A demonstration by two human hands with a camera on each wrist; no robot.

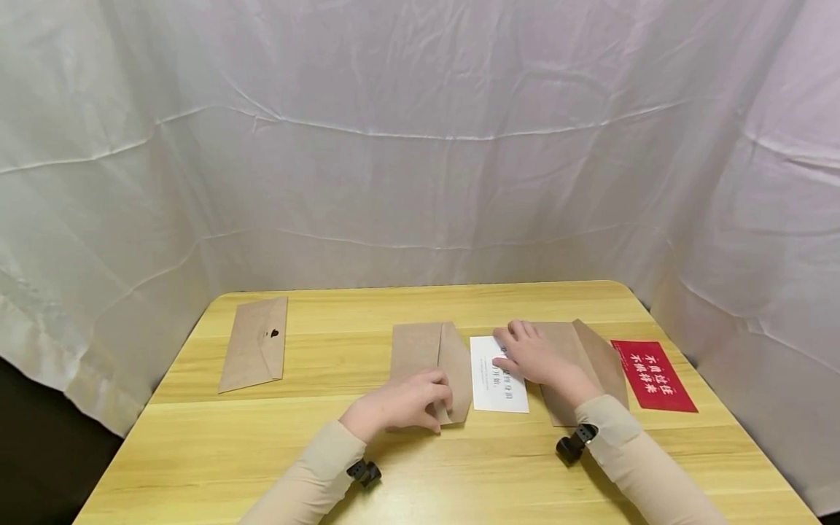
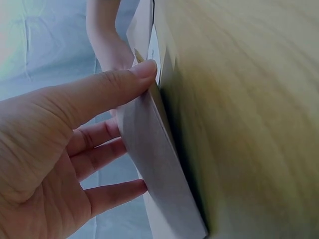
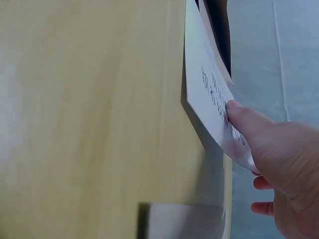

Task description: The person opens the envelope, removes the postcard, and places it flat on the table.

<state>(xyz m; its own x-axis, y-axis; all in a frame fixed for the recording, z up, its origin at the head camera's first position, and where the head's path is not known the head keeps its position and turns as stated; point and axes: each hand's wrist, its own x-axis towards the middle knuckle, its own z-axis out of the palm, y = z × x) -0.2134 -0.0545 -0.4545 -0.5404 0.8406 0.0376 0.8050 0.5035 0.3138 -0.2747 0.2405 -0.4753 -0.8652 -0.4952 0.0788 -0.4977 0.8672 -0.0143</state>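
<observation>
My left hand (image 1: 410, 401) is at the near end of a brown paper envelope (image 1: 416, 346), whose pointed flap lies unfolded to the right. In the left wrist view the thumb is at the upper edge of the envelope (image 2: 154, 149), with the other fingers against its face. A white card (image 1: 488, 379) with printed characters lies just right of that flap. My right hand (image 1: 528, 354) grips the card by its far right part; in the right wrist view the thumb presses on the printed face of the card (image 3: 209, 94), which bends and rises off the table.
Under my right forearm is a second brown envelope (image 1: 571, 339), its flap opened to the right. Beyond it lies a red card (image 1: 656, 375) with white characters. A closed brown envelope (image 1: 252, 350) with a small black mark rests at the table's left. White curtains (image 1: 426, 182) surround the table.
</observation>
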